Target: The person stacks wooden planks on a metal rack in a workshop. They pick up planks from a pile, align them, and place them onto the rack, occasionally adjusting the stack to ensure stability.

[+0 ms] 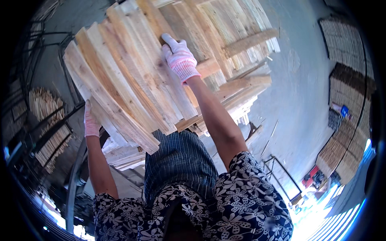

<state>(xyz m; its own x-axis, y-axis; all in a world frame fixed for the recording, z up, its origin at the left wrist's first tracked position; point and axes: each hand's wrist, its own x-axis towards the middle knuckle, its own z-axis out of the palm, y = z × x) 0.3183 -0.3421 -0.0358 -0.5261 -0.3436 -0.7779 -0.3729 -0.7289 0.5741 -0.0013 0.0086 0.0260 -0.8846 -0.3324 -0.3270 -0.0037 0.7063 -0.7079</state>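
Lying beneath the right hand (179, 56), gloved in white-and-pink knit, a row of long, pale-brown wooden planks (138, 66) runs lengthwise from far left to near right. Finger and thumb stand apart on top. The left hand (91, 122), gloved alike, is nearer the outermost left plank (100, 90), at the row's side; whether either hand grips cannot be told.

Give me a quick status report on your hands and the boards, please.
Left hand at left edge of boards; right hand on top. Boards side by side, ends uneven. Short crosswise piece lying over them, right side.
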